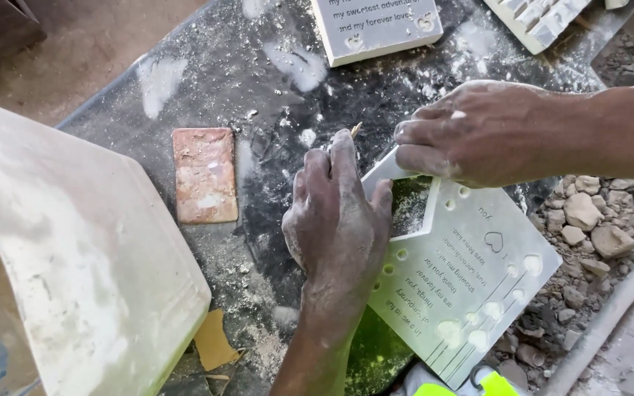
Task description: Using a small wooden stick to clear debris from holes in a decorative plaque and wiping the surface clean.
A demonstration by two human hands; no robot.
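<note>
Left hand [339, 220], centre frame, is gripping a stick [356, 130]; right hand [478, 132], upper right, is clamping the plaque [471, 271].

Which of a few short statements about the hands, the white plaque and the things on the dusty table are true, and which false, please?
1. Both hands rest on the white plaque. True: left hand, right hand.
2. The plaque has a window-like cutout. True.
3. A reddish tile lies under the left hand. False: it lies apart, on the dusty dark table.
4. The rubble lies left of the tile. False: it lies to the right, beyond the plaque.
</note>
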